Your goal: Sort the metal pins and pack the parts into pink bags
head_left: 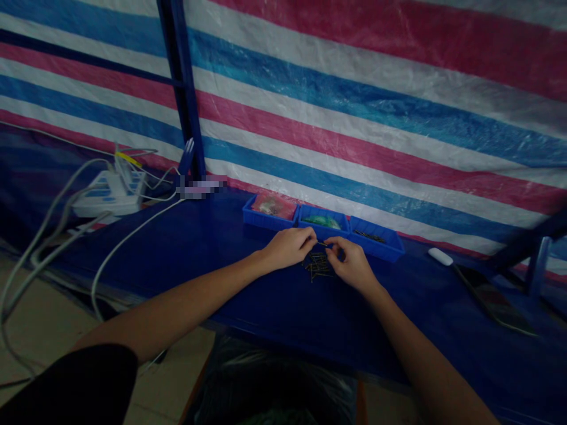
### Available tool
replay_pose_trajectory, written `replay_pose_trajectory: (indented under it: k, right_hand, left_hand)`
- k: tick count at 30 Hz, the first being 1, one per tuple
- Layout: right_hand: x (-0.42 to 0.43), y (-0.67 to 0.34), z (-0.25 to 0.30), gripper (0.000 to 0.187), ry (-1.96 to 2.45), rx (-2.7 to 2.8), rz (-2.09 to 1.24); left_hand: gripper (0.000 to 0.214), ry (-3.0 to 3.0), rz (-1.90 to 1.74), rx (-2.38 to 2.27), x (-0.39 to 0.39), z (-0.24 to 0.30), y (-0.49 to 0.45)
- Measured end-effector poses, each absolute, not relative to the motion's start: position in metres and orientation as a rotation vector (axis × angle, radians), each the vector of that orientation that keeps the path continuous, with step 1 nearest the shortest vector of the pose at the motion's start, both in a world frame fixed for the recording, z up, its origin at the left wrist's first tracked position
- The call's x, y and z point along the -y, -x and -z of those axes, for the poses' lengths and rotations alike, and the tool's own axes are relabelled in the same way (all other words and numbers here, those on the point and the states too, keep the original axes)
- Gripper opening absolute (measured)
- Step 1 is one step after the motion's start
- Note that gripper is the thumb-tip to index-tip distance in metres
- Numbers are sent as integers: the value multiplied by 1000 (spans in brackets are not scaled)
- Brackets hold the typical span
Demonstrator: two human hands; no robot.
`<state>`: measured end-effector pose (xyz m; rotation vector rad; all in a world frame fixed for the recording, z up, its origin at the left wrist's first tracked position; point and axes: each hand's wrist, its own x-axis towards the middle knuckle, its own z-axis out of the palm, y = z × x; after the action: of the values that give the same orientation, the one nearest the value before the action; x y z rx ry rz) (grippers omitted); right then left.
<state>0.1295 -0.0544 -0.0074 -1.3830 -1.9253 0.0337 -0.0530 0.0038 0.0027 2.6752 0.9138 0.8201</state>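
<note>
Your left hand (290,248) has its fingertips pinched closed on one end of a thin metal piece (322,243). Your right hand (353,263) has its thumb and forefinger slightly parted at the other end; you cannot tell whether they grip it. The piece spans the gap between your hands, just beyond a loose pile of similar pieces (319,267) on the table (283,307).

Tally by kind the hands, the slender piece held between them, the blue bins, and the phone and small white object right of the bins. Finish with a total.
Hands: 2
Slender piece: 1
Blue bins: 3
Phone: 1
Small white object: 1
Total: 8
</note>
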Motion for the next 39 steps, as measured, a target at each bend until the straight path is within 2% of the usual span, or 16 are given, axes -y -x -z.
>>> replay_pose_trajectory:
  k: [15, 27, 39]
  right_hand:
    - [55, -130, 5, 15, 1405, 1950, 15]
    - [55, -128, 4, 17, 1441, 1887, -6]
    - [57, -126, 4, 18, 1566, 1854, -68]
  left_hand:
    - [24, -2710, -805, -959, -3, -3, 51]
    - [12, -2663, -925, -794, -6, 1, 53]
    - [12, -2669, -897, -859, -3, -2, 52]
